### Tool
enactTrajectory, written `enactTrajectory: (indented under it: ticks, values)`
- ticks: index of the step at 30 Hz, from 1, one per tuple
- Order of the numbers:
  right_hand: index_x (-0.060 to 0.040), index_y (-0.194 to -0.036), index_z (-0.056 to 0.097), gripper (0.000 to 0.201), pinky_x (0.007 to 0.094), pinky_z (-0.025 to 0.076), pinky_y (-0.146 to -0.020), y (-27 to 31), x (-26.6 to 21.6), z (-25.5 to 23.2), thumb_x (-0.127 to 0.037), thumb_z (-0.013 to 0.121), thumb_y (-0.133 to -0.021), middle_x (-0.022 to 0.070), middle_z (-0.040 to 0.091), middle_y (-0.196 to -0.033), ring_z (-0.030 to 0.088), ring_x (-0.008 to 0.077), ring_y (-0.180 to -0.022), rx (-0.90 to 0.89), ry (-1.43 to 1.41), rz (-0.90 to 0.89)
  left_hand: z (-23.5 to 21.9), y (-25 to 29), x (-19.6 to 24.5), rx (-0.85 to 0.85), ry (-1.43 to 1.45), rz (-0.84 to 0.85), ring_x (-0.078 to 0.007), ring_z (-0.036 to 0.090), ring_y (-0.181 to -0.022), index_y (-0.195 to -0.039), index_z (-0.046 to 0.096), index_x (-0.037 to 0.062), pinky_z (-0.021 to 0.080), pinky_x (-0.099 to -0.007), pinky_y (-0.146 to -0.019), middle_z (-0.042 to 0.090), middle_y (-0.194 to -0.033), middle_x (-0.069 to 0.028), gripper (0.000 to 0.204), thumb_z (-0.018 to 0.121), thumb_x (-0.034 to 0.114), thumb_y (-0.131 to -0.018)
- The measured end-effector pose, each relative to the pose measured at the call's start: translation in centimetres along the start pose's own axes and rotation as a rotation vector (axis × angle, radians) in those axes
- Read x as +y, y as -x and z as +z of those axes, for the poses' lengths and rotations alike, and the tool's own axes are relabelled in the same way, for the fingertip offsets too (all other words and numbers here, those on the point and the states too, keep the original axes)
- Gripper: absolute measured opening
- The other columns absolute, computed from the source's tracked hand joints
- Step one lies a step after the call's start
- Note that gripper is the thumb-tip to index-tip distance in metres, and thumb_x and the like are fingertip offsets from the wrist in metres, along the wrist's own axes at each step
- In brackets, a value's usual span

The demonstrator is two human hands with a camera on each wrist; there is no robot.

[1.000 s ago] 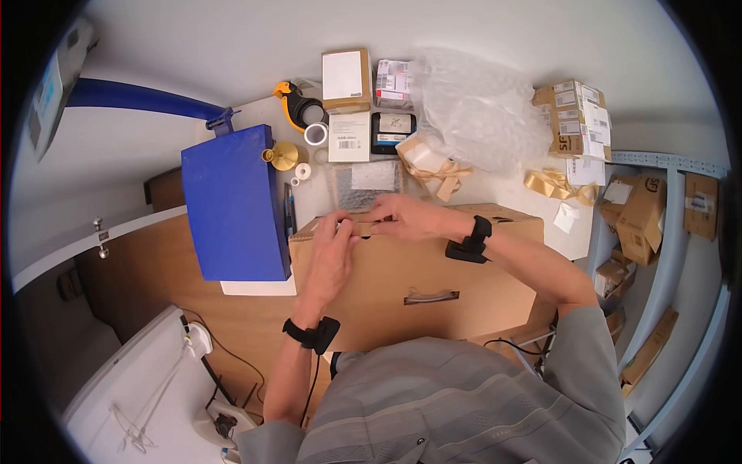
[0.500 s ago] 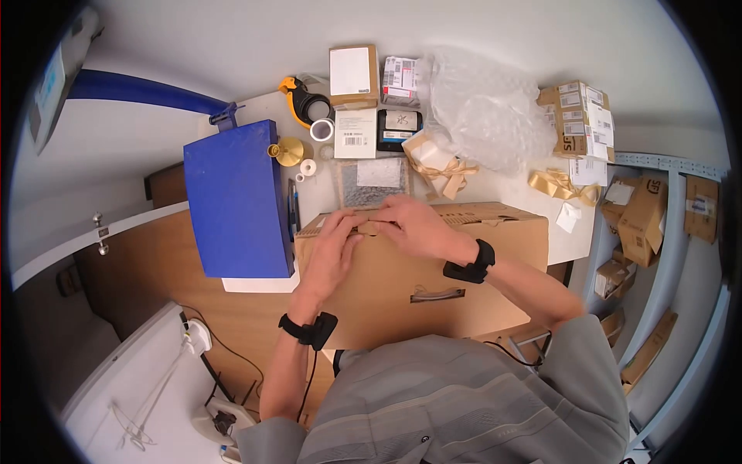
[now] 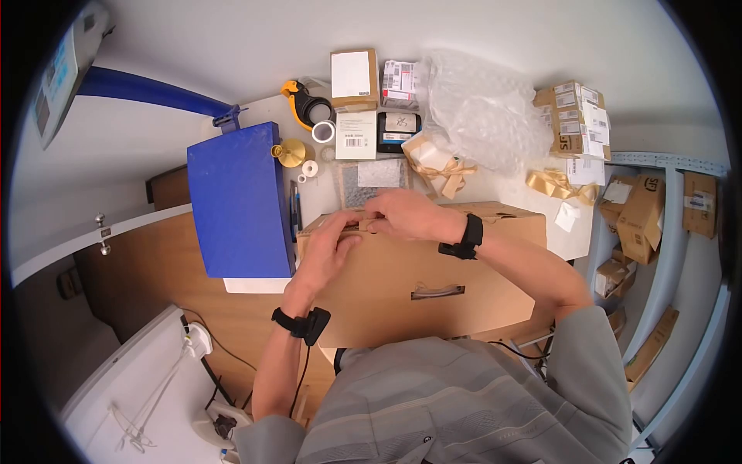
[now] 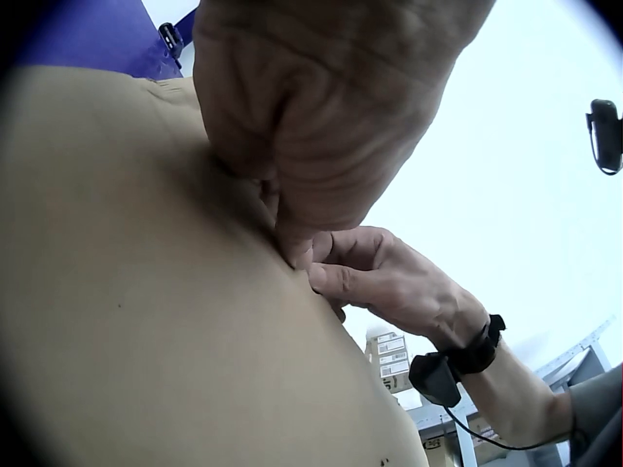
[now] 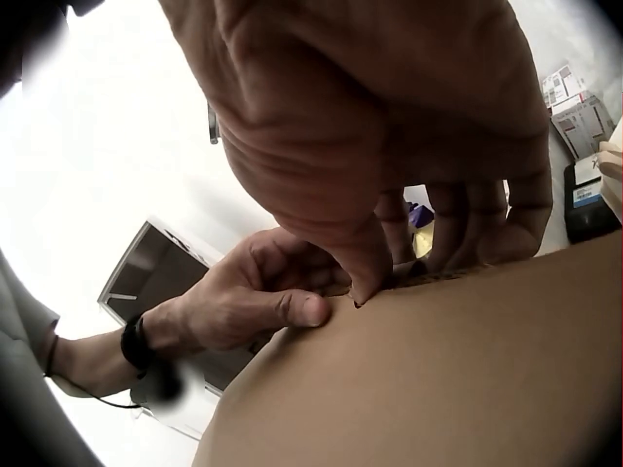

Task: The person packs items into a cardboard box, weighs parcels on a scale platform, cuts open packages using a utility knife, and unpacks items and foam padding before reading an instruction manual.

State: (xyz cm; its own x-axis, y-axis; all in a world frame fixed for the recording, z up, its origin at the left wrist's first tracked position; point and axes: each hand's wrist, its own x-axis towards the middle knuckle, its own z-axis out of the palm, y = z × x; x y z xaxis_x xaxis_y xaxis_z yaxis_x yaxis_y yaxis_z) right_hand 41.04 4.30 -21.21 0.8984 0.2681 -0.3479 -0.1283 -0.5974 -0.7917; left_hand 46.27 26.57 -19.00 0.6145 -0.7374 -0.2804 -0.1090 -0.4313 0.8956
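Observation:
A large brown cardboard box (image 3: pixel 371 298) stands in front of the person's body, against the table's near edge, with a plastic carry handle (image 3: pixel 438 291) on its face. My left hand (image 3: pixel 326 246) grips the box's top edge toward its left end, fingers over the edge and thumb on the near face. Right beside it, my right hand (image 3: pixel 411 216) pinches the same edge, its thumb at a small slot in the right wrist view and its fingers reaching over the far side. In the left wrist view, the tips of both hands nearly meet at the edge.
Behind the box lie a bubble-wrapped packet (image 3: pixel 372 182), a ribbon-tied box (image 3: pixel 434 164), bubble wrap (image 3: pixel 487 116) and a tape dispenser (image 3: pixel 301 108). A blue panel (image 3: pixel 239 201) stands at the left. Shelves with cartons (image 3: pixel 643 220) are at the right.
Both hands stay at the box's top edge. Since half a second ago my right hand has shifted slightly left and up, covering more of the edge. The box has barely moved.

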Motion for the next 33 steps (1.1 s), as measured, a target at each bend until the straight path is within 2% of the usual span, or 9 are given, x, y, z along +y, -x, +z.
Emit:
enactTrajectory:
  ticks: [2,5,8,13,19,25,28,31,33]
  values:
    - [-0.0057,-0.102,0.071,0.022,0.0449,0.051,-0.078,0.1,0.1,0.1,-0.024,0.074,-0.091,0.0144,0.064,-0.092,0.064,0.0362,-0.091,0.042,0.065,-0.079,-0.1,-0.1,0.1,0.005,0.053,-0.046,-0.0393,0.062,-0.116,-0.123,0.06,-0.0011,0.052,-0.0426,-0.097,0.065,-0.12,-0.0187,0.034,0.066,-0.004,-0.09]
    - [-0.0051,-0.102,0.073,0.018,0.0446,0.051,-0.077,0.6,-0.1,-0.2,-0.019,0.073,-0.091,0.0143,0.063,-0.091,0.063,0.0361,-0.089,0.082,0.112,-0.143,-0.2,-0.2,0.3,0.027,-0.087,0.103,-0.04,0.062,-0.114,-0.122,0.063,-0.0017,0.053,-0.0426,-0.096,0.066,-0.119,-0.0183,0.033,0.067,-0.004,-0.089]
    - [-0.0055,-0.102,0.076,0.018,0.0478,0.053,-0.082,1.2,-0.4,-0.1,-0.018,0.07,-0.091,0.0163,0.067,-0.098,0.066,0.0376,-0.096,0.054,-0.053,-0.026,-0.2,-0.1,0.2,0.043,-0.103,0.115,-0.0377,0.066,-0.107,-0.119,0.065,-0.0028,0.053,-0.0392,-0.093,0.067,-0.117,-0.0175,0.031,0.069,-0.004,-0.089]
    - [0.0001,-0.096,0.074,0.01,0.0422,0.05,-0.074,1.1,1.4,0.9,-0.008,0.072,-0.091,0.0152,0.063,-0.089,0.062,0.0347,-0.084,0.131,-0.275,-0.06,-0.2,-0.4,0.5,0.032,-0.097,0.119,-0.0387,0.066,-0.106,-0.12,0.064,-0.0019,0.054,-0.0403,-0.092,0.067,-0.116,-0.0181,0.032,0.07,-0.003,-0.089]
    - [0.0003,-0.094,0.073,0.013,0.0425,0.051,-0.074,1.8,1.0,2.2,-0.012,0.076,-0.09,0.0149,0.065,-0.087,0.064,0.0326,-0.082,0.314,-0.122,-0.2,-0.2,-0.4,1.7,-0.007,-0.062,0.014,-0.0416,0.063,-0.11,-0.122,0.063,0.0008,0.054,-0.0441,-0.091,0.066,-0.117,-0.0188,0.034,0.069,-0.003,-0.088]
    - [-0.0018,-0.092,0.072,0.017,0.0457,0.052,-0.074,-0.3,0.8,1.2,-0.018,0.076,-0.086,0.0168,0.064,-0.083,0.064,0.0384,-0.082,0.117,-0.187,-0.028,0.1,-0.4,1.4,0.041,-0.054,0.051,-0.0386,0.067,-0.102,-0.117,0.062,-0.0012,0.053,-0.0396,-0.089,0.067,-0.11,-0.0187,0.029,0.072,-0.001,-0.089]
    - [-0.0014,-0.09,0.07,0.018,0.0465,0.051,-0.074,0.0,1.4,1.5,-0.017,0.077,-0.086,0.0167,0.064,-0.084,0.064,0.0387,-0.082,0.161,-0.207,-0.162,0.0,-0.4,0.8,0.029,-0.136,0.119,-0.0377,0.067,-0.101,-0.117,0.063,-0.001,0.054,-0.0397,-0.089,0.067,-0.11,-0.0183,0.029,0.071,-0.001,-0.09]
    - [-0.0009,-0.091,0.069,0.018,0.0411,0.05,-0.074,0.3,1.5,1.8,-0.016,0.078,-0.087,0.0144,0.063,-0.082,0.063,0.033,-0.08,0.183,-0.166,-0.159,-0.2,-0.5,0.6,0.005,-0.125,0.096,-0.0361,0.068,-0.101,-0.118,0.063,-0.0005,0.055,-0.0388,-0.089,0.068,-0.111,-0.0176,0.028,0.07,-0.001,-0.091]
    - [-0.0005,-0.092,0.069,0.019,0.0424,0.05,-0.073,0.3,1.5,1.5,-0.017,0.077,-0.087,0.0155,0.063,-0.083,0.063,0.0347,-0.08,0.162,-0.198,-0.134,0.0,-0.5,0.1,0.01,-0.119,0.094,-0.0354,0.068,-0.101,-0.119,0.063,-0.0004,0.055,-0.0383,-0.089,0.068,-0.112,-0.0175,0.029,0.07,-0.001,-0.091]
